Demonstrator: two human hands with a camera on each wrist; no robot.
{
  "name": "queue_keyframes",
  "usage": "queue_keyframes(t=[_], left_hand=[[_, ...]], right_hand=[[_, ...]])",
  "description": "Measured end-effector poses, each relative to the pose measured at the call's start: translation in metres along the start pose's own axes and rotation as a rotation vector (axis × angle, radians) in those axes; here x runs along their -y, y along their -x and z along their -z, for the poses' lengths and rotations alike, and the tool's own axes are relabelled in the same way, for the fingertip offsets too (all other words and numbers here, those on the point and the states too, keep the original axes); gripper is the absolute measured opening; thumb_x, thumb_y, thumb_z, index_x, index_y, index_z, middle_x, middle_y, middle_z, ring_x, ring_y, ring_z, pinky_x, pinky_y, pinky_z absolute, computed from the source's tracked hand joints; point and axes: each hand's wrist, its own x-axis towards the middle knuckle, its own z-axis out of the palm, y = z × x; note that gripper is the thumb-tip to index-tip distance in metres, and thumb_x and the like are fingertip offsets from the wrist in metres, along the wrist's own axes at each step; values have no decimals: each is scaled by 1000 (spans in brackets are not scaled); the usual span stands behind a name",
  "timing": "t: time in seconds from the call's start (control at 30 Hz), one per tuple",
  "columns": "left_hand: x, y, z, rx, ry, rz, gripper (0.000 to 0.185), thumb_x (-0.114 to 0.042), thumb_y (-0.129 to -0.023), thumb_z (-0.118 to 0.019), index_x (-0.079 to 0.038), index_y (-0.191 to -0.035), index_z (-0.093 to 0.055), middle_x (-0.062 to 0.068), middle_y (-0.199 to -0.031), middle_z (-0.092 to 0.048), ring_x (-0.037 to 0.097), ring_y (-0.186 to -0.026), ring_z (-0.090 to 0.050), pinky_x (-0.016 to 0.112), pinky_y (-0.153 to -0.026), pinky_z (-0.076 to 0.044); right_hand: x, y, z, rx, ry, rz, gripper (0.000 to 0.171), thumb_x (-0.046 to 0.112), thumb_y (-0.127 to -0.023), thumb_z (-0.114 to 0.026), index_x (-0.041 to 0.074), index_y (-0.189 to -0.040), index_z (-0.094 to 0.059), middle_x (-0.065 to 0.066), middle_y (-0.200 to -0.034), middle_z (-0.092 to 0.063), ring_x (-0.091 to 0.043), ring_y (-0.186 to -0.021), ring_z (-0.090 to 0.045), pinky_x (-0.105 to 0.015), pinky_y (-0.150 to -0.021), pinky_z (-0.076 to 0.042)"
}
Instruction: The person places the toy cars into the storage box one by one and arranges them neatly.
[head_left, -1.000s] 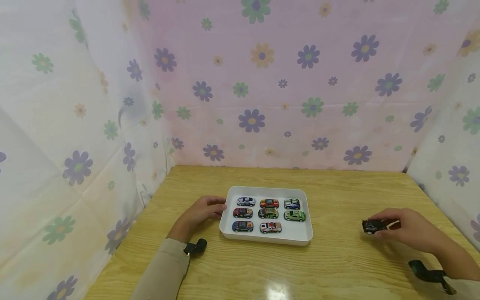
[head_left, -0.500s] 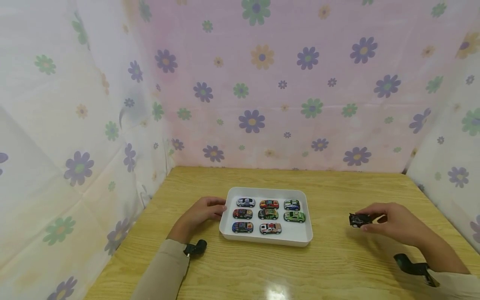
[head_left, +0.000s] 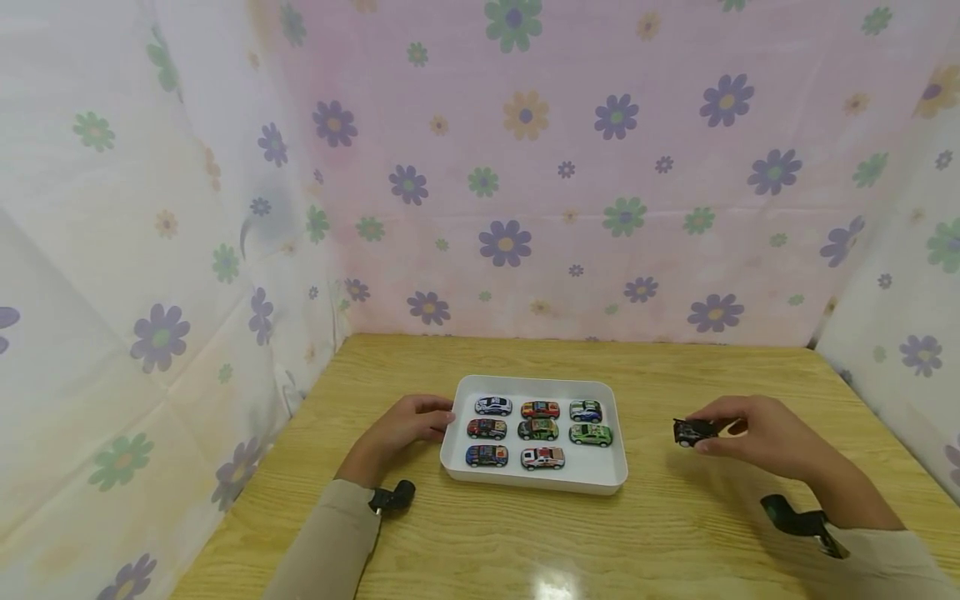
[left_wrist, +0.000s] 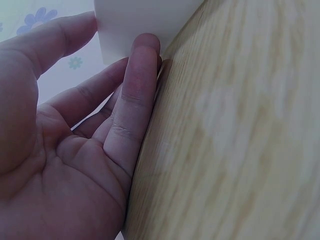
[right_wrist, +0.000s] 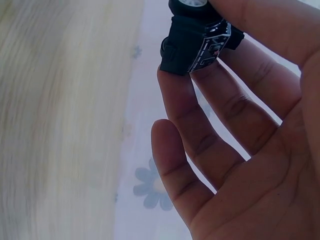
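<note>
In the head view my right hand [head_left: 768, 433] pinches a black toy car [head_left: 694, 432] between thumb and fingers, above the table to the right of the tray. The right wrist view shows the car [right_wrist: 197, 47] with white markings, partly cut off by the frame's top edge. My left hand [head_left: 405, 429] rests beside the white tray [head_left: 525, 481], its fingertips touching the outer left wall. Seen from the left wrist, fairly straight fingers [left_wrist: 137, 90] meet that wall [left_wrist: 137, 20]. Several toy cars sit in the tray in rows, among them a green car [head_left: 591, 434] and a white-red car [head_left: 542, 457].
The tray stands mid-table on a wood-grain tabletop [head_left: 600, 550]. The tray's front right corner shows bare floor beside the white-red car. A flowered cloth [head_left: 570, 192] hangs behind the table and along both sides.
My right hand has moved left toward the tray with the black toy car held in it. The left hand and the tray have stayed in place.
</note>
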Motion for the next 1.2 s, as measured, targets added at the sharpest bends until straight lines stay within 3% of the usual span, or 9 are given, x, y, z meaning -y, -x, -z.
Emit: queue_keyframes(t=[0.7, 1.2], left_hand=[[2, -2, 0, -10, 23, 8, 49, -29, -98, -73, -3, -138, -63, 13, -130, -69, 22, -107, -71, 35, -91, -62], [1, -1, 0, -12, 2, 11, 48, -29, -99, -72, -3, -139, -63, 13, -130, -69, 23, -107, -71, 35, -91, -62]], right_hand=[[28, -37, -1, 22, 37, 25, 33, 46, -85, -83, 33, -115, -78, 11, -111, -76, -6, -96, -65, -26, -76, -57], [43, -56, -15, 23, 13, 77, 24, 37, -89, -82, 29, -112, -80, 11, -108, -76, -6, -92, -65, -28, -74, -55]])
